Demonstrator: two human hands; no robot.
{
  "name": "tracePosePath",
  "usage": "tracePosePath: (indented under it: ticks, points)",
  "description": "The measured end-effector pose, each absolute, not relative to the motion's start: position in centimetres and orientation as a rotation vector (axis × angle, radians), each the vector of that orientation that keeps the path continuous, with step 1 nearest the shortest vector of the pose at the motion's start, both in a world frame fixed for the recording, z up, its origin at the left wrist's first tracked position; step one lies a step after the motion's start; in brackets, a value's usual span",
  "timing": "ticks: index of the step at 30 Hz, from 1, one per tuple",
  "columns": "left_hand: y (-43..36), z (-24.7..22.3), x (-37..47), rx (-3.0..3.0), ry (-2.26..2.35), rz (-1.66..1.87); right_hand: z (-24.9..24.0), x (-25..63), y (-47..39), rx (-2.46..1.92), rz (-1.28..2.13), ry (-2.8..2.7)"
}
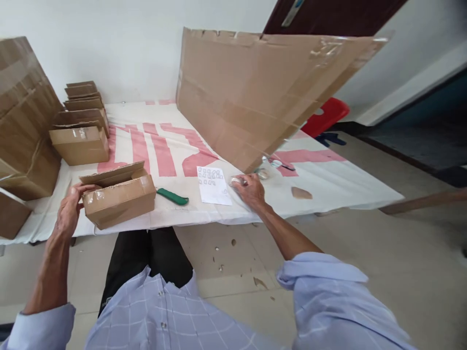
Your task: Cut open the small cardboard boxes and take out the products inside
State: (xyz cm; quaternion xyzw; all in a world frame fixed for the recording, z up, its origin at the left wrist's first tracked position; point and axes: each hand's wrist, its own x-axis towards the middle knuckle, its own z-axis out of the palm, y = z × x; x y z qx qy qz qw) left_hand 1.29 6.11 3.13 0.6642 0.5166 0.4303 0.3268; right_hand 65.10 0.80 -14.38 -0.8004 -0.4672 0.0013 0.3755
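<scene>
My left hand (pixel 68 210) grips the left end of a small cardboard box (pixel 120 201), its fingers at the raised top flap and its thumb on the near side. The box stands at the table's front edge with its top flaps up and clear tape on its near face. My right hand (pixel 251 190) rests on the table, its fingers closed around a small whitish, shiny thing (pixel 237 181) whose kind I cannot make out. Left of that hand lies a white paper sheet (pixel 216 189) with rows of small marks. Between box and sheet is a green utility knife (pixel 172 196).
Several similar boxes (pixel 82 146) stand in a row at the left, beside a large carton (pixel 27 121). A big cardboard sheet (pixel 248 92) leans at the back. Eyeglasses (pixel 279 164) and a brown scrap (pixel 301 193) lie at the right. Behind is a red chair (pixel 326 116).
</scene>
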Motion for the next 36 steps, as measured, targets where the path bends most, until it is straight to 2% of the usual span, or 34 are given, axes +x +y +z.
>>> tracePosePath:
  ticks: [4, 14, 18, 24, 30, 36]
  points:
    - [6.1, 2.7, 1.3, 1.641, 1.319, 1.153, -14.1, 65.1, 0.3, -2.105, -0.020, -1.267]
    - [4.8, 1.7, -0.7, 1.944, 1.174, 0.814, -11.9, 64.8, 0.1, -2.243, 0.009, -1.416]
    - [5.7, 1.2, -0.8, 1.971, 1.147, 0.781, -9.8, 62.8, 1.0, -2.218, -0.132, -1.407]
    - [6.3, 1.2, -0.9, 1.917, 1.201, 0.756, -3.0, 50.6, 4.9, -1.725, -0.115, -1.700]
    - [6.0, 0.8, -1.4, 1.967, 1.151, 0.754, 4.6, 33.0, 6.2, -1.233, 0.101, -2.405]
    - [6.5, -0.4, -1.7, 1.955, 1.130, 0.786, 6.0, 26.8, 8.6, -1.363, 0.114, -2.932]
